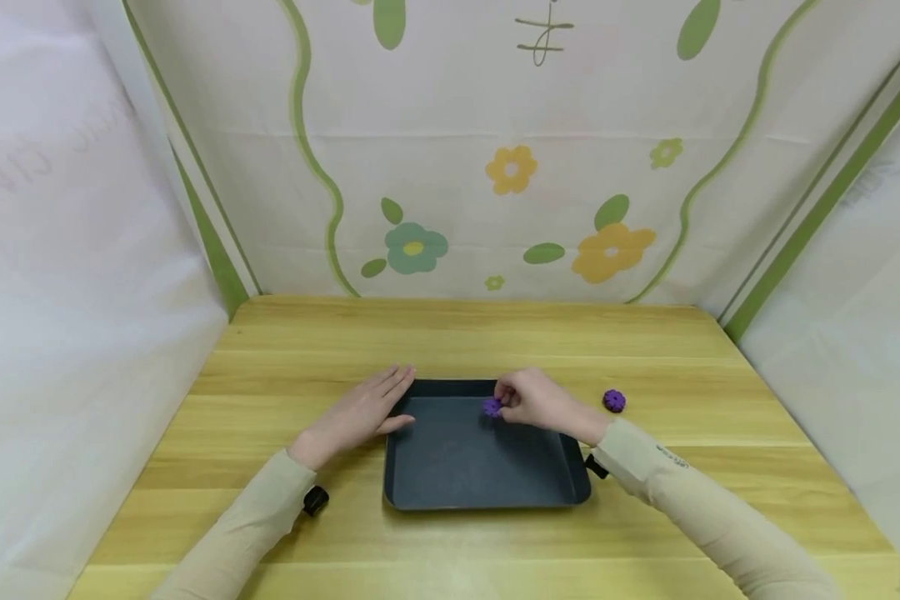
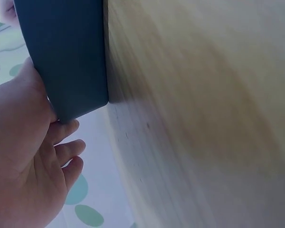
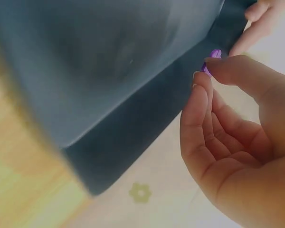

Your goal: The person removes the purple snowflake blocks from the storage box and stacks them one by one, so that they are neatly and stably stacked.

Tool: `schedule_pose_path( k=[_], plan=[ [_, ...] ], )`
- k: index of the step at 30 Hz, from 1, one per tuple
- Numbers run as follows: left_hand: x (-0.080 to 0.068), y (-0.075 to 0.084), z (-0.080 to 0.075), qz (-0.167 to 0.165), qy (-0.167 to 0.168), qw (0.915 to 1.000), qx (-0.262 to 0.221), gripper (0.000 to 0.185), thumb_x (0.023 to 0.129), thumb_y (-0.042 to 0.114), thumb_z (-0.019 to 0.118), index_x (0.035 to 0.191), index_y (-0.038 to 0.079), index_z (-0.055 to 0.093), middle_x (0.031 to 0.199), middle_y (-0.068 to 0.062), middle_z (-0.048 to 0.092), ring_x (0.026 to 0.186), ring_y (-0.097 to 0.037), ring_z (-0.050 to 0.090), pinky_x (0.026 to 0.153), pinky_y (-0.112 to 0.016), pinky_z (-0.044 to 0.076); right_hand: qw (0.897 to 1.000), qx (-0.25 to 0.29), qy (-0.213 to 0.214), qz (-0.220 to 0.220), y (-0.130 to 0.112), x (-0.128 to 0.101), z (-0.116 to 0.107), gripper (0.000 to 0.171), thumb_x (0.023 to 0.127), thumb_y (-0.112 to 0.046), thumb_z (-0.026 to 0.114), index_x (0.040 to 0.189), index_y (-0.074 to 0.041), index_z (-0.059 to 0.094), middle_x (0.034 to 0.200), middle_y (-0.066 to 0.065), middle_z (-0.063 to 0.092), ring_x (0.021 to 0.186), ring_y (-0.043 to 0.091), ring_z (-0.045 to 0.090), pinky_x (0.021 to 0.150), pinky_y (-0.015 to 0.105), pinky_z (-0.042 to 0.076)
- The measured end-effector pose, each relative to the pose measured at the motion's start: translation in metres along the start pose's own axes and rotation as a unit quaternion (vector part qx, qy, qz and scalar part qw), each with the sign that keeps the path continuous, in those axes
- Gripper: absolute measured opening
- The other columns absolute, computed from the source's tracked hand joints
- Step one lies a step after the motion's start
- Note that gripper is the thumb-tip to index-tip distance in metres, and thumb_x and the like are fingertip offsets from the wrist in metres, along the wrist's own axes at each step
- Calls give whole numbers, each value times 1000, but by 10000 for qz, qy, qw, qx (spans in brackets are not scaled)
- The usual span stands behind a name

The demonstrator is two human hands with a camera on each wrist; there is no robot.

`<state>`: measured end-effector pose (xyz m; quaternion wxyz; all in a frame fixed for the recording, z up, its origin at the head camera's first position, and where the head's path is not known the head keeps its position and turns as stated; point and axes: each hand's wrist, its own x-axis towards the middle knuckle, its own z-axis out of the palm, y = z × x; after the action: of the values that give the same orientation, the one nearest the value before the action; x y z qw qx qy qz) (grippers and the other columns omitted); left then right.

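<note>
While right hand (image 1: 540, 402) pinches purple piece (image 1: 492, 407), fingertips half hide it.

Bright, even, soft-shadowed light; both wrist views blurred.

Both arms reach forward in beige sleeves, and each wrist carries a small black device. The left hand (image 1: 363, 410) lies flat, palm down, its fingers straight and close together, pointing forward. The right hand (image 1: 536, 402) is turned inward to the left; its fingers curl and the fingertips (image 3: 210, 64) pinch together.
</note>
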<state>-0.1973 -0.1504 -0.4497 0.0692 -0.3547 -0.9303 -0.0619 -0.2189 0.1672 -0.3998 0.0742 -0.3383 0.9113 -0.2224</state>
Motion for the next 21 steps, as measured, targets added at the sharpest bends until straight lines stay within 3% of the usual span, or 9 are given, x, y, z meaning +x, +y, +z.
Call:
schedule_pose_path(
  k=[9,21],
  plan=[
    [-1,-1,4,14,48,10000,-53,72,98,44,57,151,-1,39,155,-18,42,142,-36,44,116,-48,41,9983,89,141,564,21,-22,-17,14,85,-6,73,98,-2,70,88,6,71,75,7,63,66,21,56],
    [1,0,2,-53,-139,9999,-66,73,100,46,54,153,0,35,158,-17,38,145,-35,41,118,-47,39,9939,-66,593,929,55,-53,-33,13,84,-5,74,96,-1,70,86,8,72,70,11,65,63,26,57]
  ],
)
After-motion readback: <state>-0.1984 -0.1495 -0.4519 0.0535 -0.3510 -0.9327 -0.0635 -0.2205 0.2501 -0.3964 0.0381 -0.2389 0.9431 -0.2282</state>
